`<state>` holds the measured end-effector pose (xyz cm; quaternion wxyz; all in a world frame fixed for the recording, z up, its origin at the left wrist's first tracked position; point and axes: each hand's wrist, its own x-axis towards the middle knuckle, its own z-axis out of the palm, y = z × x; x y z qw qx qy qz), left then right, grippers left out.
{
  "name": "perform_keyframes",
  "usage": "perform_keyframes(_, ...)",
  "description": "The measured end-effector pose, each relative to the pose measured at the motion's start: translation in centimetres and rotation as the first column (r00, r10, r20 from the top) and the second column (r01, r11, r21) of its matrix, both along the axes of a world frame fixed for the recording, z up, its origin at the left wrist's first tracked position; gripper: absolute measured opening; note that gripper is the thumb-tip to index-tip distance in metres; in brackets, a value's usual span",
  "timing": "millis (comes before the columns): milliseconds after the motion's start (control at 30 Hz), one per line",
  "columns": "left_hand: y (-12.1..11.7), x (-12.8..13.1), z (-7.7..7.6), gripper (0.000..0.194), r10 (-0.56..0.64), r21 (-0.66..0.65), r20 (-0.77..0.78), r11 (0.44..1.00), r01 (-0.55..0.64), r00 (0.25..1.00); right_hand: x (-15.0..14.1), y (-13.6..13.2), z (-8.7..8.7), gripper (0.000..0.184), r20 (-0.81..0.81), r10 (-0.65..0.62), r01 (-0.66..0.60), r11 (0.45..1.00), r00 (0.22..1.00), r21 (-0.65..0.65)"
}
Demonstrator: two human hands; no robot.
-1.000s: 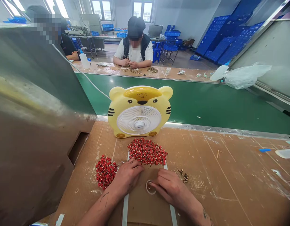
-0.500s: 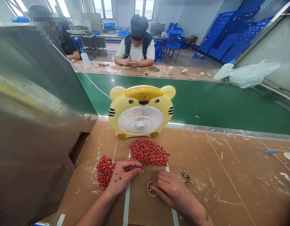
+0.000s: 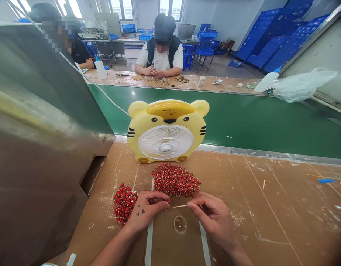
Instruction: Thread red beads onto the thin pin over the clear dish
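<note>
My left hand (image 3: 145, 210) pinches a small red piece (image 3: 168, 201) between thumb and fingertips. A thin pale toothpick (image 3: 180, 206) is held in the closed fingers of my right hand (image 3: 214, 218). Its free end points left at the red piece, a short gap apart. Below it sits a small round clear dish (image 3: 174, 226) with a little see-through liquid. Just beyond my hands lies a large heap of small red pieces with gold-coloured parts (image 3: 174, 180). A smaller heap of red pieces (image 3: 124, 203) lies left of my left hand.
A yellow animal-faced fan (image 3: 131, 144) stands behind the large heap. A metal housing (image 3: 45, 147) rises on the left. Past the green belt (image 3: 242, 122), a person (image 3: 161, 55) works at another bench; a second person (image 3: 81, 55) sits farther left. A bottle (image 3: 266, 82) stands beside a plastic bag.
My right hand has moved up from the dish, bringing the toothpick toward the red piece. The dish now shows fully. My left hand has barely moved.
</note>
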<state>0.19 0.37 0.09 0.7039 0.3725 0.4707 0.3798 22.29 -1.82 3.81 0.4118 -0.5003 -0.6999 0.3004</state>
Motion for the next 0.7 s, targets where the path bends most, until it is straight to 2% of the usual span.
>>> perform_keyframes(100, 0.0, 0.0, 0.2, 0.016, -0.002, -0.014, -0.007, 1.0, 0.002, 1.0, -0.8, 0.1, -0.3, 0.025, -0.012, -0.017, 0.017, 1.0, 1.0, 0.025)
perform_keyframes(333, -0.2, 0.3, 0.7, 0.013, -0.002, -0.009, -0.032, 1.0, 0.002, 0.999, -0.8, 0.3, -1.1, 0.026, 0.024, -0.004, 0.004, 1.0, 1.0, -0.01)
perform_keyframes(567, -0.1, 0.2, 0.3, 0.014, -0.007, -0.01, -0.018, 1.0, 0.007, 1.0, -0.4, 0.2, -0.6, 0.027, 0.065, -0.044, 0.039, 0.996, 0.997, 0.079)
perform_keyframes(700, 0.0, 0.0, 0.0, 0.016, -0.016, 0.015, -0.047, 1.0, 0.017, 0.999, 0.5, -0.6, -0.4, 0.031, 0.154, 0.057, -0.065, 0.997, 0.986, 0.049)
